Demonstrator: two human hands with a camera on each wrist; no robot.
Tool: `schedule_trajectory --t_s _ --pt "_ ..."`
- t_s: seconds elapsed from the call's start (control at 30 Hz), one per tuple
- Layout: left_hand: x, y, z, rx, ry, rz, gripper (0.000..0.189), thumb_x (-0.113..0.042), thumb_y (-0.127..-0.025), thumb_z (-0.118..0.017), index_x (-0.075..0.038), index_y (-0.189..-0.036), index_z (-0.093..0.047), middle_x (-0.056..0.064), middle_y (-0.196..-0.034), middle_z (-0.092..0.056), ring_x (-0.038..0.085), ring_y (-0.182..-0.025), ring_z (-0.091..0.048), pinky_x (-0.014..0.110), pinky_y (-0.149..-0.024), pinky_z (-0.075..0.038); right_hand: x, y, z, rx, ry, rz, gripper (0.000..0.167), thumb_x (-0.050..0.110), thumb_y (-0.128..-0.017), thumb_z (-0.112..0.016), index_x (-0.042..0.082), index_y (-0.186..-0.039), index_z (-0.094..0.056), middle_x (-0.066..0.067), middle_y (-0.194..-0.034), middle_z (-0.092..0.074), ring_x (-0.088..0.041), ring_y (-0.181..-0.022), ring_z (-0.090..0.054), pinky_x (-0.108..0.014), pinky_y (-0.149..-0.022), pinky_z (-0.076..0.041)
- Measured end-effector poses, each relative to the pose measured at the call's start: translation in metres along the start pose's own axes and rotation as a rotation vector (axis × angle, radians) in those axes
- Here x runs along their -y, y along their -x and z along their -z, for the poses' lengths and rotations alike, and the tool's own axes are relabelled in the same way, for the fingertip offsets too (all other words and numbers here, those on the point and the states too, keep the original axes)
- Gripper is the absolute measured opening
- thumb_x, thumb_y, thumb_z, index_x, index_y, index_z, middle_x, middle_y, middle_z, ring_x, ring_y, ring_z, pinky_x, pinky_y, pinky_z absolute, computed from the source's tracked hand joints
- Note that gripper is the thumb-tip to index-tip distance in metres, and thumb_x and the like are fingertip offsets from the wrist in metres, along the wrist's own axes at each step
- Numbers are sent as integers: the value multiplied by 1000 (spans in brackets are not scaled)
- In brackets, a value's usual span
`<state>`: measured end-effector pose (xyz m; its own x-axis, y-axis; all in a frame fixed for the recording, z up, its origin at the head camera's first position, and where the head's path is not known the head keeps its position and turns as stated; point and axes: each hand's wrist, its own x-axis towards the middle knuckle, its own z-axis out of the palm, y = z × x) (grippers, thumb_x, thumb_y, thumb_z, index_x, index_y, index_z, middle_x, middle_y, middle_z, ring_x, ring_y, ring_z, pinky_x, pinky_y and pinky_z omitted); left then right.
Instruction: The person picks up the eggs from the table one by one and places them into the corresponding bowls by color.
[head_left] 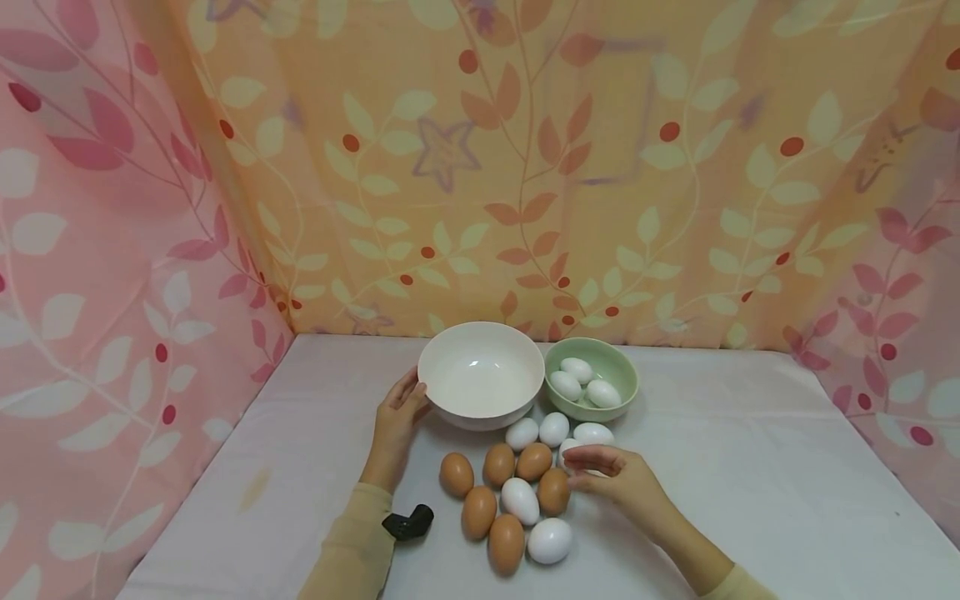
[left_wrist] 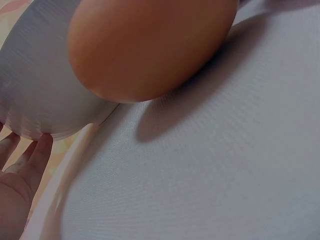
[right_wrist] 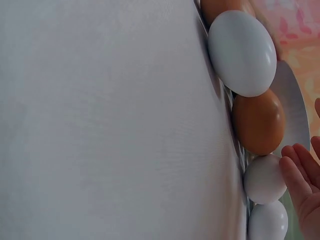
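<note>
My left hand [head_left: 396, 421] is at the left side of a large white bowl [head_left: 481, 375], fingertips against its outer wall and thumb by the rim. In the left wrist view its fairly straight fingers touch the bowl's wall [left_wrist: 45, 75]. My right hand [head_left: 618, 483], fingers extended and thumb apart, reaches over a white egg [head_left: 566, 457], partly hiding it. The thumb is right beside a brown egg [head_left: 554, 492]. In the right wrist view the fingertips overlap a white egg [right_wrist: 264, 180]. Nothing is held in this hand.
A green bowl [head_left: 632, 392] with 3 white eggs stands right of the white bowl. Several brown and white eggs lie in front, including a brown egg [head_left: 506, 543] nearest me. A black object [head_left: 409, 523] is at the left wrist. Patterned cloth [head_left: 480, 183] encloses the white-covered table [head_left: 750, 467].
</note>
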<state>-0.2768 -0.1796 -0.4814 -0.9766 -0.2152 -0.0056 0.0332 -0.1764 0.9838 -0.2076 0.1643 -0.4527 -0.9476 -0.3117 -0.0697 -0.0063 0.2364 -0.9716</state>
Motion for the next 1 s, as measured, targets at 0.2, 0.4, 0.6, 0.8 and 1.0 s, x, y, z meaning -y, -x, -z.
schedule_trajectory --t_s 0.2,0.4,0.6,0.8,1.0 --pt "0 0 -1 5 -8 -4 53 -29 -101 -59 -12 -149 -45 8 -153 -47 0 -116 -58 40 -109 -48 -2 0 -4 24 -15 16 49 16 -83 -80 -7 -123 -64 -23 -125 -67 -4 -109 -67 -18 -93 -55" --pt "1 0 0 10 -12 -8 53 -28 -101 -59 -11 -149 -45 10 -153 -47 -4 -111 -59 32 -104 -51 -3 1 -8 42 -18 5 50 15 -83 -80 -8 -124 -64 -24 -128 -65 -9 -115 -66 -23 -97 -55" --pt "2 0 0 1 -4 -7 52 -26 -101 -59 -10 -149 -45 11 -152 -47 -5 -109 -60 20 -93 -54 -5 3 -11 48 -15 9 50 14 -82 -81 -8 -123 -64 -24 -128 -65 0 -111 -65 -24 -98 -54" --pt "2 -1 0 -1 1 -11 52 -26 -101 -59 -9 -149 -44 12 -152 -48 -4 -107 -61 19 -92 -54 -6 5 -13 49 -10 16 50 14 -81 -82 -9 -122 -65 -25 -127 -65 7 -106 -63 -23 -97 -54" --pt "1 -1 0 0 7 -14 53 -25 -101 -59 -9 -149 -44 13 -152 -48 -5 -106 -61 18 -90 -54 -7 5 -15 72 23 18 51 16 -80 -83 -6 -122 -66 -24 -131 -63 11 -107 -60 -24 -97 -55"
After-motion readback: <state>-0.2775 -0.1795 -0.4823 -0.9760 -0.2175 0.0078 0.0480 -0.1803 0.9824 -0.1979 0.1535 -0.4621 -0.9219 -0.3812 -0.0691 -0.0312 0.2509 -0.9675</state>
